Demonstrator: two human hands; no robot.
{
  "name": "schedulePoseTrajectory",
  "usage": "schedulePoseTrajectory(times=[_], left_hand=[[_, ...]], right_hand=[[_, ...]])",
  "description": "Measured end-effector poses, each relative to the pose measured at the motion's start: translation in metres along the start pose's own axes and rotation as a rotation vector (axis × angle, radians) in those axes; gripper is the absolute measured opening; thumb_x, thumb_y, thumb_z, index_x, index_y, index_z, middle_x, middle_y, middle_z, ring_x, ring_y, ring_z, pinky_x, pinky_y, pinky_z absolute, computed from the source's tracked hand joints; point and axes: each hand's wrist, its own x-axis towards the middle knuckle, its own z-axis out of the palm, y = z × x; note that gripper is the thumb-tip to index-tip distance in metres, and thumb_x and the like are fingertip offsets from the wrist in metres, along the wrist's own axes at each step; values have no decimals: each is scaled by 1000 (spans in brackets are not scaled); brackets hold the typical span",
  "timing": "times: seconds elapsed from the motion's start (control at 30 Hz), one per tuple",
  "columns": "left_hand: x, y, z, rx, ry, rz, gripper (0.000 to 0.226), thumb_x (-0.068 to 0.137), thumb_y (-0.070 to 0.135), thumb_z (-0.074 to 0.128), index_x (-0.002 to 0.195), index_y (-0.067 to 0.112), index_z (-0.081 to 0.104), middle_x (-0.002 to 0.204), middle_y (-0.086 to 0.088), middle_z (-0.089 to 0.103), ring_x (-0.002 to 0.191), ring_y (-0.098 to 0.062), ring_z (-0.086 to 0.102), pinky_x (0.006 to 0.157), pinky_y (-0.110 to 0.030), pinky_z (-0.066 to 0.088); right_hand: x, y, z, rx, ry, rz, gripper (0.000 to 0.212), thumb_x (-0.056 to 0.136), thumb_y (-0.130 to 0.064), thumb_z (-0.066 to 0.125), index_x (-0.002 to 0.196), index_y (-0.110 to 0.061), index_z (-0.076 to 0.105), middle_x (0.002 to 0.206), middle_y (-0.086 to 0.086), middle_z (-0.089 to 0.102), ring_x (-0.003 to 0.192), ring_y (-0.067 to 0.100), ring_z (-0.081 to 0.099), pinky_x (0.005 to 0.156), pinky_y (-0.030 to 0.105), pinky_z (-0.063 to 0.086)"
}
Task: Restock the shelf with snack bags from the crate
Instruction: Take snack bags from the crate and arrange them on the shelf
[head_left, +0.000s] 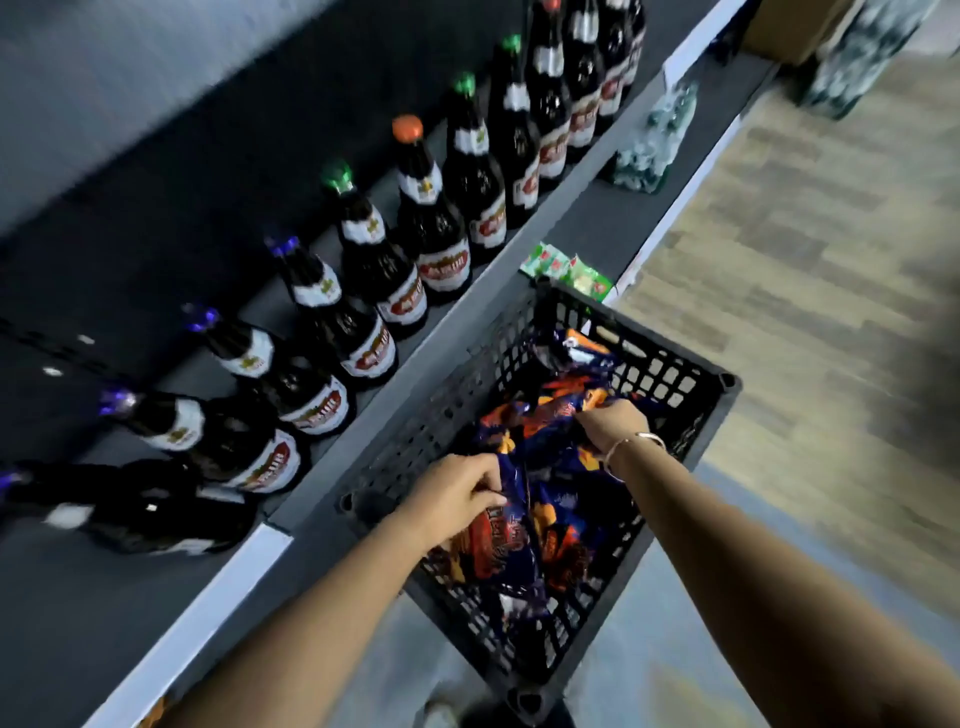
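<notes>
Both hands reach into the crate (691, 374) — left hand (457, 496) and right hand (613, 423) each pinching, seemingly, snack bags (561, 499) at its twelve o'clock.

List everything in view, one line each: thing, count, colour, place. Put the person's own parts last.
Black perforated plastic crate: one, beside the shelf.
Blue-and-orange snack bags: several, heaped inside the crate.
Dark glass bottles with red-and-white labels: about a dozen, in a row on the grey shelf.
Green packets: a few, lower shelf beyond the crate.
Left hand: grip on a bag.
Right hand: grip on a bag; bracelet on wrist.
</notes>
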Motion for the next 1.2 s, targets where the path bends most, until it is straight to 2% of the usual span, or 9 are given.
schedulePoseTrajectory(times=[0.17, 0.3, 0.5, 0.63, 0.73, 0.83, 0.93, 1.0, 1.2], left_hand=[[-38, 38, -60, -97, 171, -47, 21, 80, 22, 72, 73, 26, 53, 66, 15, 57, 63, 4, 54, 62, -13, 43], [-71, 69, -115, -91, 321, -53, 16, 80, 25, 72, 74, 23, 57, 71, 12, 61, 66, 0, 58, 58, -9, 41], [-138, 107, -196, -112, 573, 28, 32, 78, 26, 73, 63, 36, 47, 65, 15, 60, 62, 5, 56, 63, -10, 42], [-208, 126, -241, -109, 775, 97, 29, 77, 25, 73, 63, 32, 48, 65, 14, 60, 71, 2, 60, 66, -6, 41], [-271, 126, -268, -139, 912, 97, 27, 77, 27, 73, 63, 31, 50, 68, 12, 62, 71, 0, 61, 68, -14, 46], [-348, 114, -288, -183, 1070, 57, 25, 78, 24, 73, 65, 27, 52, 65, 12, 60, 64, 3, 57, 62, -11, 44], [-415, 92, -301, -201, 1214, -16, 23, 80, 21, 72, 67, 23, 53, 63, 12, 58, 61, 2, 56, 59, -10, 41], [-460, 74, -306, -194, 1304, -99, 23, 80, 21, 71, 67, 23, 53, 64, 12, 59, 63, 0, 58, 61, -14, 44], [-568, 30, -310, -183, 1551, -351, 20, 81, 18, 71, 68, 18, 55, 65, 6, 61, 65, -9, 59, 58, -12, 41]], right_hand=[[-55, -52, -63, -203, 26, -209, 22, 83, -23, 61, 91, -3, 69, 85, 15, 60, 96, 34, 65, 68, 31, 43], [-100, -97, -107, -408, 46, -437, 24, 89, -21, 55, 97, -2, 67, 102, 20, 67, 98, 32, 63, 68, 23, 34], [-191, -159, -164, -534, 86, -802, 13, 85, -12, 63, 77, -3, 68, 78, 12, 61, 78, 23, 58, 62, 23, 32], [-268, -184, -178, -495, 145, -1018, 47, 85, -3, 62, 49, -25, 42, 54, -7, 44, 70, 15, 47, 55, 16, 33], [-327, -198, -171, -485, 174, -1095, 41, 87, 0, 57, 55, -25, 46, 63, -4, 47, 77, 13, 44, 60, 8, 34], [-388, -210, -150, -504, 165, -1184, 39, 89, -2, 53, 63, -32, 48, 82, 3, 52, 85, 13, 46, 73, 20, 34], [-430, -223, -121, -533, 172, -1315, 49, 88, -4, 57, 54, -37, 46, 64, -9, 56, 76, 18, 56, 65, 24, 35], [-455, -231, -95, -523, 172, -1409, 48, 86, -4, 60, 48, -32, 52, 53, -13, 57, 67, 10, 54, 67, 24, 35], [-529, -254, -14, -545, 70, -1597, 41, 87, -7, 59, 54, -27, 44, 63, -2, 57, 70, 17, 54, 59, 9, 33]])
